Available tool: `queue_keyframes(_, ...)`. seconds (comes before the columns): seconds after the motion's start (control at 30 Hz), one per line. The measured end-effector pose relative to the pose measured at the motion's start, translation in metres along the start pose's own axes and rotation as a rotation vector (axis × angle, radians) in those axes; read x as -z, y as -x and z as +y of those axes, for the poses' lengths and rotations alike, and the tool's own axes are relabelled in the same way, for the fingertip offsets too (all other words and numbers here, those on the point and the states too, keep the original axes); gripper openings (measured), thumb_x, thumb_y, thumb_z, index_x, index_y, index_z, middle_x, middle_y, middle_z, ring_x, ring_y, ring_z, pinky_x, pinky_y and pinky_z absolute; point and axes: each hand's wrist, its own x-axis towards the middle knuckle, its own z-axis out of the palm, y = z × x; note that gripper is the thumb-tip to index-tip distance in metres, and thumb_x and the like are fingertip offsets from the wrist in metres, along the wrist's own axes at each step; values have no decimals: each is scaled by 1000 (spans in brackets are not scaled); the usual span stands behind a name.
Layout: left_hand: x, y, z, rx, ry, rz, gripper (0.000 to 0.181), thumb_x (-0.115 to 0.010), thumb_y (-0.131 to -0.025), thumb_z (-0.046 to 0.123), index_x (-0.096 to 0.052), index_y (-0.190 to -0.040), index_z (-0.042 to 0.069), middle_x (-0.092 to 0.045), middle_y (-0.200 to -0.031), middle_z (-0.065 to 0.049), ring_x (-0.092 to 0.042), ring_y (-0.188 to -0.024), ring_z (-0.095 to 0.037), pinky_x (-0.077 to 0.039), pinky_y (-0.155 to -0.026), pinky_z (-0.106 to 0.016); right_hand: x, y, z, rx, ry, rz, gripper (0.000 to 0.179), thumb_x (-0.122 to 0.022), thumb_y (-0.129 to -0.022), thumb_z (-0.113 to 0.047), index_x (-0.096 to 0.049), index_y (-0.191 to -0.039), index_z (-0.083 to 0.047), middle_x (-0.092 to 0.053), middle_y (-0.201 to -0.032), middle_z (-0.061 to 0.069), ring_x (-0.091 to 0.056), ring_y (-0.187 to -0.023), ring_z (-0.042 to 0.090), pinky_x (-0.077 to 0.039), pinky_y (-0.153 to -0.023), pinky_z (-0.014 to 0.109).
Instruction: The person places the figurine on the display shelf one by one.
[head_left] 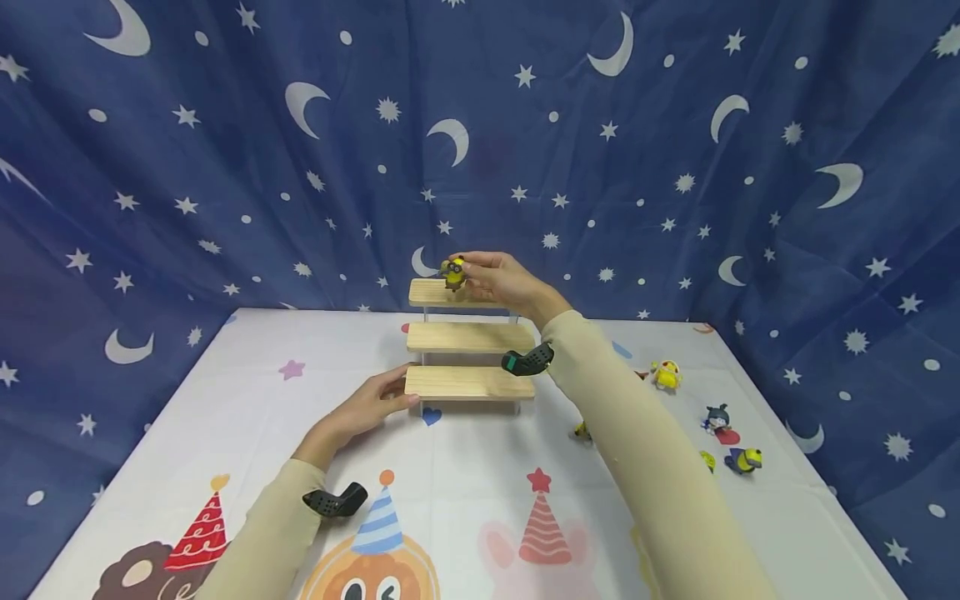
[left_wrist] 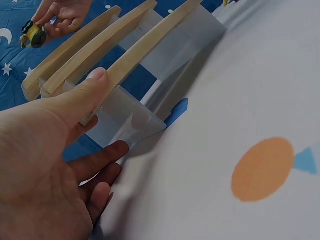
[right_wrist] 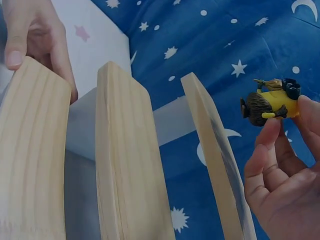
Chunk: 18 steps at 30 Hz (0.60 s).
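A yellow and dark-brown minion figurine [right_wrist: 272, 102], wearing black goggles, is pinched between the thumb and fingers of my right hand [head_left: 502, 279]. It is held upright at the top board of a three-tier wooden display stand [head_left: 470, 382]; in the right wrist view it looks apart from that board. My left hand [left_wrist: 55, 150] grips the left end of the stand's lowest board, thumb on the wood and fingers by the clear side panel [left_wrist: 132, 117]. The three boards carry no figurines.
On the right of the white patterned tablecloth [head_left: 270, 400] lie several small figurines: a yellow one [head_left: 666, 375], a dark-haired one [head_left: 717, 418] and a yellow-blue one [head_left: 744, 460]. Another [head_left: 582, 431] is partly hidden by my right sleeve. A blue starry curtain [head_left: 487, 150] hangs behind.
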Motion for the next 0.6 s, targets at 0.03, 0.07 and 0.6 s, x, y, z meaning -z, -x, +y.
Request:
queue_keyframes(0.03,0,-1,0,-12,3,-2,77,-63,-100,35,-24,-161,8,-47,-154,-23,-44,-144,-41,-36,-119,-58,-1,-2,-1,1,11,-6,39,-49,-108,-18,-56,-145,-14,-63,-111,0,-54,-82,12,-50,-80,27)
queue_keyframes(0.07,0,-2,0,-21,3,-4,77,-63,-101,35,-24,-161,7,-47,-154,-23,-44,-144,-41,-36,-119,-57,-2,-4,-3,0,19,-11,39,-49,-108,-19,-56,-145,-14,-62,-109,0,-53,-81,12,-49,-79,28)
queue_keyframes(0.6,0,1,-1,-19,1,3,77,-63,-100,36,-25,-161,8,-46,-155,-21,-44,-145,-39,-32,-121,-56,-27,-27,0,-4,139,-29,37,-51,-107,-18,-59,-143,-14,-62,-111,4,-53,-85,17,-43,-73,30)
